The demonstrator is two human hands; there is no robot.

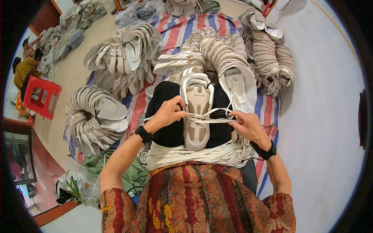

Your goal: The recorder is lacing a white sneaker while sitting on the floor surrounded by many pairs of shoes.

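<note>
A beige and white sneaker (197,99) lies across my black-clad lap with its toe toward me. White shoelaces (213,120) cross its front part and stretch out in loops to the right. My left hand (168,113) is at the shoe's left side, thumb and forefinger closed on the lace beside the eyelets. On the right, my right hand (248,126) pinches the lace ends and loop between thumb and fingers, apart from the shoe. A bundle of loose white laces (190,156) lies across my lap at the waist.
Curved stacks of shoe uppers (223,52) stand ahead on a striped tarp (180,29). More stacks (93,110) sit at left and right (268,50). A red stool (40,97) is at far left near a seated person (26,72). Green cloth (103,167) lies at lower left.
</note>
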